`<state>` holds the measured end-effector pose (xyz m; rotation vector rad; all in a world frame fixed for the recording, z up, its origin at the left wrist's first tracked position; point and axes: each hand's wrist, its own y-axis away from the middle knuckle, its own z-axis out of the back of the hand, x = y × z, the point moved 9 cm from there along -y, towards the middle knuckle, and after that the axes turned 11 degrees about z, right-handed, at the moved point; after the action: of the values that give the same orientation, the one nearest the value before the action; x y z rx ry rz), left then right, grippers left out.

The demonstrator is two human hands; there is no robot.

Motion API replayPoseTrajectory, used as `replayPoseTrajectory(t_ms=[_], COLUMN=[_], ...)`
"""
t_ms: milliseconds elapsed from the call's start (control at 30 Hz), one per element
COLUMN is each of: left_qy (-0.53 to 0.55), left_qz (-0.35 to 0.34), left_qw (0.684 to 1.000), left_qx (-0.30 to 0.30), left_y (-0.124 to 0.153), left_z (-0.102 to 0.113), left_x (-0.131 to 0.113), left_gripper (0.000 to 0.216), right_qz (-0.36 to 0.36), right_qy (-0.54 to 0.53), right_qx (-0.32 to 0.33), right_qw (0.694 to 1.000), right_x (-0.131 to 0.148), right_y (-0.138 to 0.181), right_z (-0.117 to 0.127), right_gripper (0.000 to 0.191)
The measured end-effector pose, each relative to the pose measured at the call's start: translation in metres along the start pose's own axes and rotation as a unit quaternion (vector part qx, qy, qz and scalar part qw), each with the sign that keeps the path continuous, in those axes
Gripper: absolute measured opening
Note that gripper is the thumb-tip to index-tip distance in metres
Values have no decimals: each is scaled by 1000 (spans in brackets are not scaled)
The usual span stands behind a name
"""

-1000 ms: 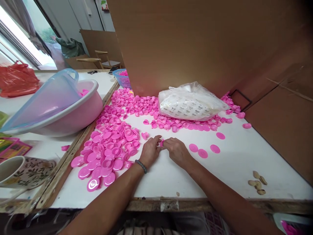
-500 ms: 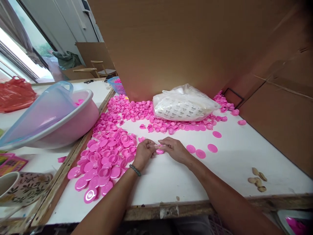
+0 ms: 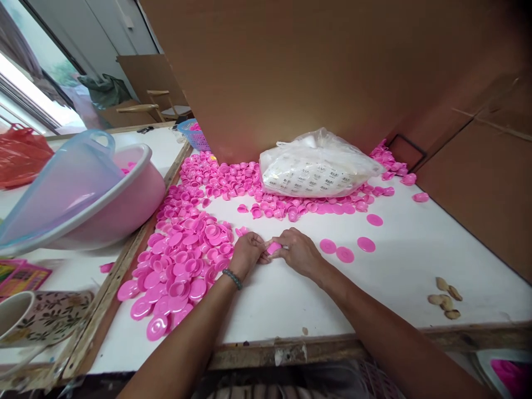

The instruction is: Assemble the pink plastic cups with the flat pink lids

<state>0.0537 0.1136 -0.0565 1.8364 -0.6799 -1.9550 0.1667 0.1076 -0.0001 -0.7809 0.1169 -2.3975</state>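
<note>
Between my two hands is a small pink plastic piece (image 3: pixel 274 247), partly covered by fingers; whether it is a saucer or a cup I cannot tell. My left hand (image 3: pixel 249 250), with a beaded bracelet at the wrist, pinches its left side. From the right, the fingers of my right hand (image 3: pixel 297 250) close on its other edge. A heap of pink toy saucers and cups (image 3: pixel 183 260) lies just left of my left hand. Several flat pink discs (image 3: pixel 344 255) rest on the white table to the right of my right hand.
A clear bag of printed white packets (image 3: pixel 316 172) sits on more pink cups before a tall cardboard sheet (image 3: pixel 291 72). At left stand a pink basin (image 3: pixel 137 194) and a floral mug (image 3: pixel 54 316). Brown shells (image 3: pixel 446 302) lie near the right front edge.
The pink piece now sits tilted up between my fingertips; before, it was lower, under them. The view has shifted slightly. Both hands stay close together in nearly the same place.
</note>
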Motion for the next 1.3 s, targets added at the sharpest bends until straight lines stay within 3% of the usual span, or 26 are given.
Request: replayPoseTrajectory(t_ms=[200, 400, 633, 833, 967, 1300], left_qy=[-3, 2, -30, -44, -37, -24], left_qz=[-68, -30, -36, -28, -11, -25], left_qw=[998, 1000, 999, 999, 999, 999], left_qx=[-13, -3, 26, -4, 8, 25], left_y=[8, 11, 13, 8, 5, 7], left_z=[0, -2, -9, -4, -6, -7], left_x=[-10, -5, -6, -7, -5, -5], left_gripper=[31, 35, 31, 32, 33, 32], right_qz=[-18, 46, 52, 25, -1, 37], right_qy=[18, -39, -43, -22, -35, -109], right_qx=[-42, -41, -24, -12, -7, -52], right_qw=[999, 997, 997, 999, 999, 992], right_x=[-3, -11, -7, -5, -7, -17], right_y=[3, 3, 2, -3, -2, 1], right_z=[9, 14, 11, 7, 5, 1], right_gripper=[27, 16, 17, 8, 7, 20])
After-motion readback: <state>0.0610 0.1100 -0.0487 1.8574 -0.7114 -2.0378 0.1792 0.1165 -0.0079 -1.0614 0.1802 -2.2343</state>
